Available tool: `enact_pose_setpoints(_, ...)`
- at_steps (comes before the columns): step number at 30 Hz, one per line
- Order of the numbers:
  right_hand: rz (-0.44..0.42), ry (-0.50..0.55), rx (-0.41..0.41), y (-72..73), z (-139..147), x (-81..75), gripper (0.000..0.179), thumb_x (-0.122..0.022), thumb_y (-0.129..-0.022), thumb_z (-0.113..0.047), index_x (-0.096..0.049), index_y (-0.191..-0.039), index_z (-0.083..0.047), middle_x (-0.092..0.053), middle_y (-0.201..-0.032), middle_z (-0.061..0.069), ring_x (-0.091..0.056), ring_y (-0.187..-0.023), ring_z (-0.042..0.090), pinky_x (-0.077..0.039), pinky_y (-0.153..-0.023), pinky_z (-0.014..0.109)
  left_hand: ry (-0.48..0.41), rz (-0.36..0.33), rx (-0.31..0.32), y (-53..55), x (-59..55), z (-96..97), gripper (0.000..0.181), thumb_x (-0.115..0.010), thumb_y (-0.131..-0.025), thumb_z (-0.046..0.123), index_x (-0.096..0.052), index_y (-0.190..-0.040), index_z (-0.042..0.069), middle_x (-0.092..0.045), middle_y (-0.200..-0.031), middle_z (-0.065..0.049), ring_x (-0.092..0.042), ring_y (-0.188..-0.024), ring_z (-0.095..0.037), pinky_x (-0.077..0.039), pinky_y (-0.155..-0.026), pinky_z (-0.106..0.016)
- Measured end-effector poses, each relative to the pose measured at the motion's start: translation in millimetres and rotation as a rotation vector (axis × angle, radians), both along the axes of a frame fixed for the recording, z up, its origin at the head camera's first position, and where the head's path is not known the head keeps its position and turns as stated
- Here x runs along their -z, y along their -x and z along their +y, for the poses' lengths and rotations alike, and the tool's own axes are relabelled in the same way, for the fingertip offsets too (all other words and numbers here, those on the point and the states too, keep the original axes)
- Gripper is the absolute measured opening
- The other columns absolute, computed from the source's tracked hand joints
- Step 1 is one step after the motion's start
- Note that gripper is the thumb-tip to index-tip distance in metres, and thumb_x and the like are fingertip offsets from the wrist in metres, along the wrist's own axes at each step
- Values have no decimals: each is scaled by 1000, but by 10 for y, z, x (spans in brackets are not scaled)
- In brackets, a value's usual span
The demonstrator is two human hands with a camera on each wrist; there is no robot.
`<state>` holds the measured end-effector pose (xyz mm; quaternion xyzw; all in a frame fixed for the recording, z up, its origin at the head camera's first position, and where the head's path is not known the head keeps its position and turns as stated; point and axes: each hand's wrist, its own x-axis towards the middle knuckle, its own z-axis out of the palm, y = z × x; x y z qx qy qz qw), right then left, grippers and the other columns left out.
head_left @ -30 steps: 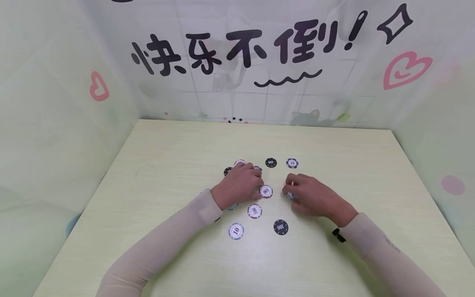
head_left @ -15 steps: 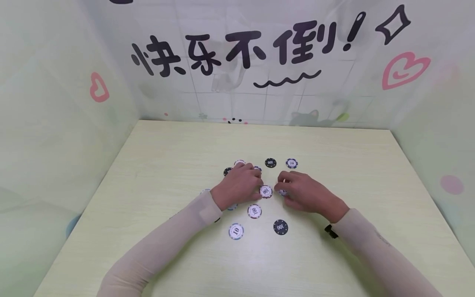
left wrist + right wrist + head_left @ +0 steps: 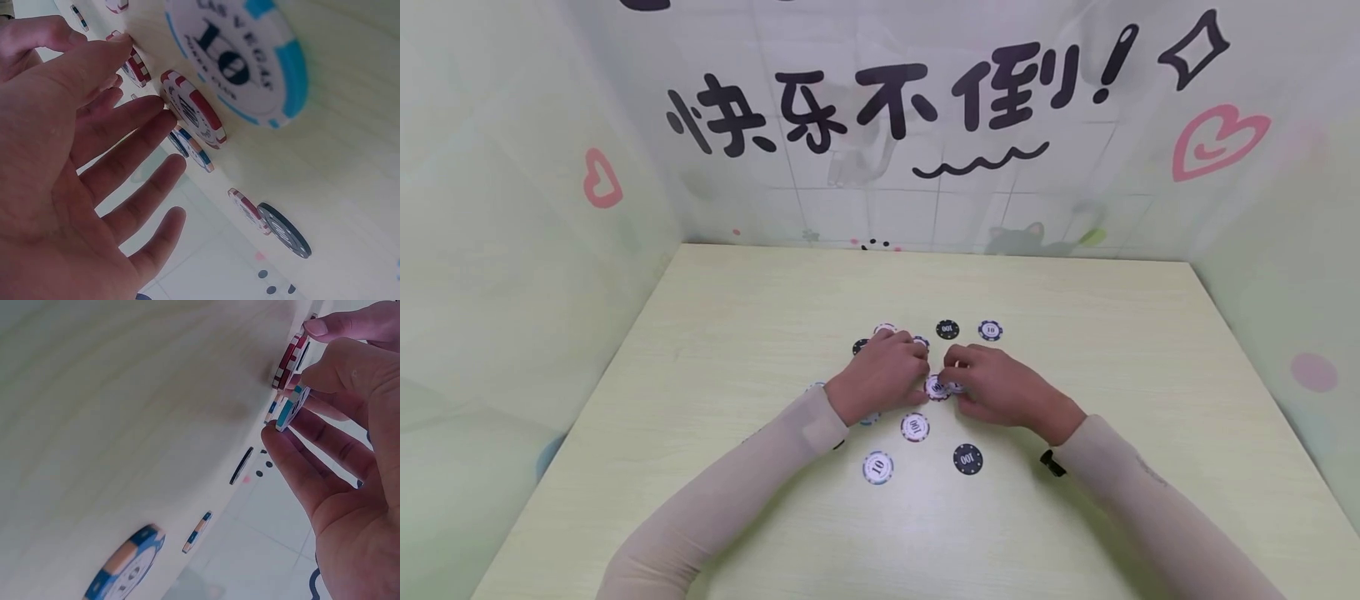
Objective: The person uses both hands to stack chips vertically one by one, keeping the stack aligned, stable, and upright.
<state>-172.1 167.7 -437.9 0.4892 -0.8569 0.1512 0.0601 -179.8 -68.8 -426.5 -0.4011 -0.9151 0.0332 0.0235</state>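
My right hand (image 3: 1006, 388) pinches a white poker chip with light-blue edge marks (image 3: 292, 409) between thumb and fingers, tilted. In the head view it hovers by the right side of a red-edged 100 chip (image 3: 936, 388), partly covering it; whether the two chips touch I cannot tell. Left of that chip, my left hand (image 3: 883, 377) is low over the table. Its fingers (image 3: 140, 147) are spread and loosely extended in the left wrist view. The left thumb overlaps one red-edged chip (image 3: 139, 70), and the index fingertip is beside another red-edged chip (image 3: 194, 109).
Several chips lie scattered on the pale wooden table (image 3: 760, 308). Behind the hands are a black chip (image 3: 947, 329) and a blue-edged chip (image 3: 990, 331). Nearer are a red-edged chip (image 3: 915, 427), a light-blue-edged chip (image 3: 877, 467) and a black chip (image 3: 967, 459). Printed curtains (image 3: 865, 208) enclose the table.
My right hand has slid leftward with the light-blue-edged chip, from apart to right beside the red-edged 100 chip. My left hand has stayed in place.
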Motion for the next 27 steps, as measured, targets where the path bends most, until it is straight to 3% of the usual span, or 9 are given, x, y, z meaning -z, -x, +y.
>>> enact_pose_setpoints(12, -14, 20, -46, 34, -111, 46, 26, -77, -89, 0, -81, -112, -8, -69, -114, 9, -66, -94, 25, -58, -84, 38, -1, 25, -20, -1, 7, 15, 37, -84, -96, 51, -83, -99, 14, -76, -109, 0, -64, -96, -22, -51, -90, -40)
enact_pose_setpoints(27, -5, 3, -46, 35, -185, 58, 32, -78, -90, 0, -79, -121, -7, -71, -117, 10, -68, -97, 25, -58, -87, 38, -38, 51, -8, 0, 19, 2, 38, -85, -95, 50, -83, -103, 13, -75, -103, 0, -65, -94, -21, -52, -87, -38)
